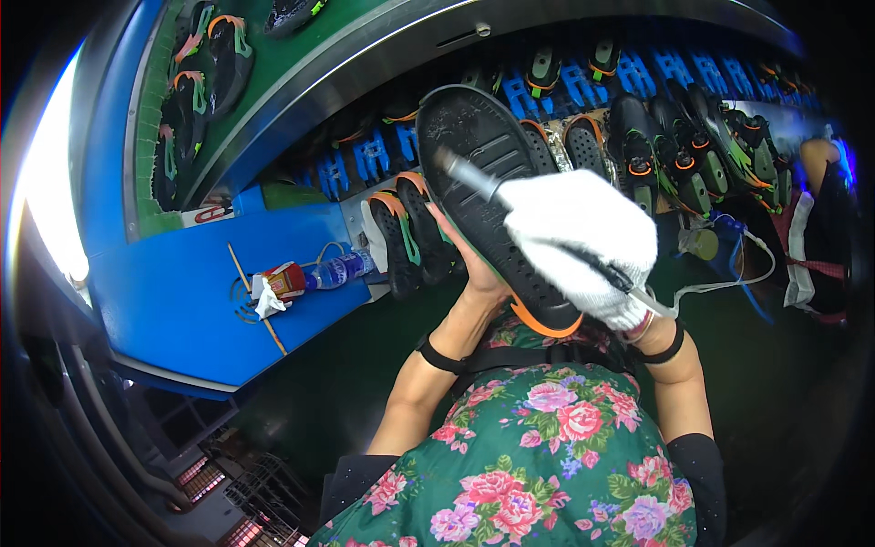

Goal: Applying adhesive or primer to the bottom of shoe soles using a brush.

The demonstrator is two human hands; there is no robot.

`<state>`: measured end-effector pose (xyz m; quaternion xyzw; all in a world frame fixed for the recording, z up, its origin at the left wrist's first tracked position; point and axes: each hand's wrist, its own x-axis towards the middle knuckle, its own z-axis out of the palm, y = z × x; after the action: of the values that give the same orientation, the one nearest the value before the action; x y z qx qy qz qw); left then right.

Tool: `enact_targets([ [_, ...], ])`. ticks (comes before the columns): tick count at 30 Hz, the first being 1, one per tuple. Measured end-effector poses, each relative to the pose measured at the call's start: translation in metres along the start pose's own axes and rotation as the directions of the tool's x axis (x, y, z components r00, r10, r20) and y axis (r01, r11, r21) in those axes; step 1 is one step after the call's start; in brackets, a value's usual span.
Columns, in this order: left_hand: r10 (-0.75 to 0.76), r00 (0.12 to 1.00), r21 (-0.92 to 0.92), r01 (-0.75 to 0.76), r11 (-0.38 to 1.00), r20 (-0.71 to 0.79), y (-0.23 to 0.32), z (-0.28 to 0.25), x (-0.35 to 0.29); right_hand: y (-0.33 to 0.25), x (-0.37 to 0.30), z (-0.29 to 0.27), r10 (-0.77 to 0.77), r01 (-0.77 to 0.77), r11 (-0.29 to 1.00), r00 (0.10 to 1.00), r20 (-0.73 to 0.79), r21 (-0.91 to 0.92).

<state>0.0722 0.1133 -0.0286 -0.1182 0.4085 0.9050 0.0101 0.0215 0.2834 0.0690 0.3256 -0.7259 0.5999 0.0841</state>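
Note:
Held up before me is a black shoe sole (483, 214) with ridges, rows of small holes and an orange rim at its lower end. My bare left hand (481, 273) grips it by the left edge; some of its fingers are hidden behind the sole. A white knitted glove covers my right hand (583, 242), which is closed round a brush (469, 175) with a metal collar. The bristles lie over the upper part of the sole, where the surface looks wet and shiny. A pale tube (720, 284) runs from near the right wrist toward the right.
Black soles (392, 232) stand beyond my left hand. Several shoes (670, 150) and blue racks (638, 73) line the back. On a blue table (173, 301) at left are a bottle (339, 270), a red container (284, 278) and a thin stick (273, 335). Another person's arm (818, 164) shows at far right.

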Motion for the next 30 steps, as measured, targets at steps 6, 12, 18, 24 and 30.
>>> enact_targets([
  [6, 0.025, 0.998, 0.011, -0.024, 1.0, -0.055, 0.011, 0.006, 0.006, -0.002, 0.005, 0.01, -0.105, 0.106, 0.994, 0.993, 0.046, -0.024],
  [12, 0.021, 0.999, 0.116, -0.024, 0.993, 0.024, 0.016, -0.017, 0.011, 0.006, 0.004, 0.007, -0.02, 0.017, 0.999, 0.998, 0.063, 0.046],
  [18, -0.118, 0.941, -0.36, 0.234, 0.903, 0.317, 0.021, -0.03, 0.016, 0.009, -0.004, 0.015, -0.156, 0.152, 0.987, 0.984, 0.086, 0.05],
  [24, -0.037, 0.985, -0.206, 0.072, 0.976, 0.17, 0.029, -0.018, 0.025, 0.013, -0.009, 0.011, -0.156, 0.157, 0.988, 0.987, 0.039, -0.005],
  [30, -0.113, 0.983, -0.024, 0.118, 0.993, 0.144, 0.039, -0.01, 0.03, 0.018, -0.021, 0.015, 0.076, -0.073, 0.934, 0.997, 0.003, 0.349],
])
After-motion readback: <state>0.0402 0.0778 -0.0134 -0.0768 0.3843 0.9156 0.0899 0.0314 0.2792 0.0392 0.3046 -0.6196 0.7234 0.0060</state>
